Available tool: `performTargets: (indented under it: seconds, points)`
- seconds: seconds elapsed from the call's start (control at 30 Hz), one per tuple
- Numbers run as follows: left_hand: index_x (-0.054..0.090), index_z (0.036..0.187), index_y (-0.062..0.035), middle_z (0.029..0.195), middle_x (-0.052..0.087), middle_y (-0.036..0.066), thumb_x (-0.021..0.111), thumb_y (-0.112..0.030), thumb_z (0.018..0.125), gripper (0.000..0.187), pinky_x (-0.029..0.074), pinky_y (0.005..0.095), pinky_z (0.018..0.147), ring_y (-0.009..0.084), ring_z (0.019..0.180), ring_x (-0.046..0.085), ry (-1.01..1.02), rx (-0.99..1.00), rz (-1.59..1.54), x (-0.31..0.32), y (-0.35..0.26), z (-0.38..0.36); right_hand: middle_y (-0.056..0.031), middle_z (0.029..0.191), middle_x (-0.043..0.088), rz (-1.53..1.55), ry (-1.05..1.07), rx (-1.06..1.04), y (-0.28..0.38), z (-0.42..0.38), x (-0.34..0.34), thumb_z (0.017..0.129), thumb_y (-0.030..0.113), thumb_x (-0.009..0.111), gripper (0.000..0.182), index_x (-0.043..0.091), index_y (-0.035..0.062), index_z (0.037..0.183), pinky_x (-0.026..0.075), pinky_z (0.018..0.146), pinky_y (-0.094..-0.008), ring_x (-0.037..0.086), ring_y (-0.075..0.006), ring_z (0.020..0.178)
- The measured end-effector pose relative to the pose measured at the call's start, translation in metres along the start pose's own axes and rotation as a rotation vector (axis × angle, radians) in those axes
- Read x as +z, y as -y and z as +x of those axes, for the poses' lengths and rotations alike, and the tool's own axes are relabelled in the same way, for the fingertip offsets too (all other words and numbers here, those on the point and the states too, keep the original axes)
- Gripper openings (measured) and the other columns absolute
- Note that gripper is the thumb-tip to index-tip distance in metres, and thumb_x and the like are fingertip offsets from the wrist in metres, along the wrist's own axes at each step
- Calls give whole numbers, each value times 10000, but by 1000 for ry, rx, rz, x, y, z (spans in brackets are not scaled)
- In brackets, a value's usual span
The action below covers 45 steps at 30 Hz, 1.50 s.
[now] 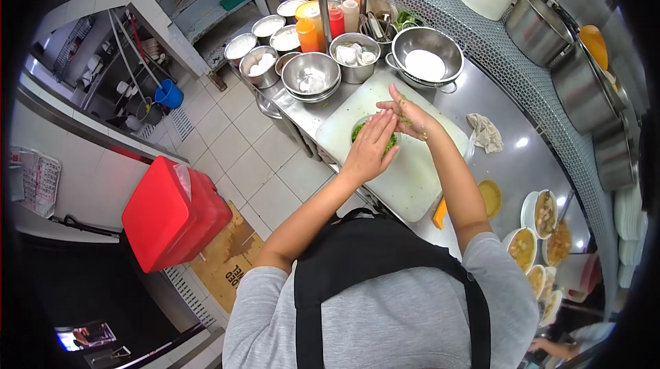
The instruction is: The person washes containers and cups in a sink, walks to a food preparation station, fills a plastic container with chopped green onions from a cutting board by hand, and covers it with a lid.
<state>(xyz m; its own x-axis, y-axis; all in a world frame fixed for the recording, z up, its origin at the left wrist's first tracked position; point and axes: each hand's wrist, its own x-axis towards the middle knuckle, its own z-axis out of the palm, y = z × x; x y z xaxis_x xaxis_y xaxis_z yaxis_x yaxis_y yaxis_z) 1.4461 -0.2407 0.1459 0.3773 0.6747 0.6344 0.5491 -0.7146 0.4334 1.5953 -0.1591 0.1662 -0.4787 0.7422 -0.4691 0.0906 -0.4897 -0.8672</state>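
My left hand (372, 146) is stretched flat over a small bowl of chopped greens (357, 129), its fingertips against my right hand. The right hand (407, 116) is tilted on edge with fingers extended, and small green bits cling to its palm and wrist. Both hands are above a white cutting board (412, 193), on which the bowl stands, mostly hidden by my left hand. An orange handle (440, 213) shows at the board's near right edge; whatever it belongs to is hidden. A crumpled cloth (485, 132) lies to the right of the board.
Stacked steel bowls (311, 74), a colander (427, 54), a pot of peeled eggs (260, 66) and sauce bottles (307, 33) crowd the back. Bowls of soup (522, 248) line the right side. A shelf (481, 18) overhangs the counter. A red bin (175, 214) stands on the floor at left.
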Motion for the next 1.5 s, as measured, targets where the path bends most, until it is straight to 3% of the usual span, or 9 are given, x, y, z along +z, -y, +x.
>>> performTargets:
  seconds: [0.2, 0.47, 0.63, 0.93, 1.17, 1.23, 1.27, 1.37, 1.5]
  points:
    - [434, 1245, -3, 1279, 430, 167, 628, -170, 771, 538, 332, 452, 999, 315, 1188, 418, 206, 42, -60, -2, 31, -20, -217, 1252, 439, 5, -104, 17, 14, 0, 7, 775, 744, 329, 1000, 245, -79, 1337, 368, 973, -324, 479, -241, 1142]
    - [513, 1142, 2, 1176, 501, 149, 615, -189, 776, 425, 325, 434, 991, 314, 1128, 459, 125, 115, -30, -13, 32, -5, -219, 1208, 432, -20, -67, 34, 13, 9, 17, 730, 787, 349, 1097, 189, -113, 1338, 370, 941, -313, 492, -229, 1068]
    - [605, 949, -35, 988, 580, 99, 636, -133, 747, 226, 396, 418, 862, 285, 987, 523, 114, 56, -120, -14, 55, -10, -152, 1060, 553, -203, -276, 22, 12, 13, 16, 840, 636, 391, 769, 439, -29, 1223, 468, 781, -270, 577, -174, 895]
    - [578, 852, -17, 852, 591, 114, 654, -27, 726, 148, 442, 347, 733, 285, 849, 551, -302, -145, -530, -8, 36, 19, -75, 781, 585, -52, -488, -196, -13, 32, 38, 870, 547, 438, 559, 567, 11, 960, 461, 600, -260, 555, -141, 676]
    - [572, 751, -36, 738, 562, 89, 658, -32, 717, 93, 432, 355, 634, 259, 734, 537, 35, -151, -302, -8, 70, 15, -26, 728, 552, 80, -515, -361, -19, 27, 23, 853, 307, 596, 285, 579, 27, 903, 438, 583, -232, 518, -109, 651]
    - [572, 725, -48, 708, 551, 82, 640, -5, 699, 85, 428, 361, 606, 256, 695, 531, 132, -224, -337, -15, 75, 21, -52, 646, 555, -496, -691, -562, -27, 21, 16, 744, 191, 691, 219, 570, 17, 800, 461, 591, -282, 535, -137, 616]
    - [579, 733, -47, 722, 562, 85, 634, 8, 684, 92, 429, 350, 597, 250, 681, 534, 177, -156, -247, -17, 79, 25, -67, 656, 574, -578, -614, -437, -23, 13, 17, 670, 107, 706, 187, 577, 22, 775, 471, 612, -283, 563, -152, 632]
    - [584, 737, -51, 719, 564, 86, 610, 20, 656, 111, 429, 341, 583, 243, 663, 533, 194, -61, -133, -20, 83, 29, -93, 708, 613, -677, -469, -434, -22, 3, 12, 679, 84, 682, 139, 590, 34, 770, 481, 643, -293, 597, -187, 669]
    - [563, 720, -36, 698, 548, 88, 614, -9, 671, 75, 423, 334, 564, 240, 623, 525, 192, -166, -163, -28, 71, 36, -116, 749, 636, -685, -625, -516, -13, -6, 21, 677, 67, 664, 118, 601, 30, 770, 486, 667, -311, 616, -233, 700]
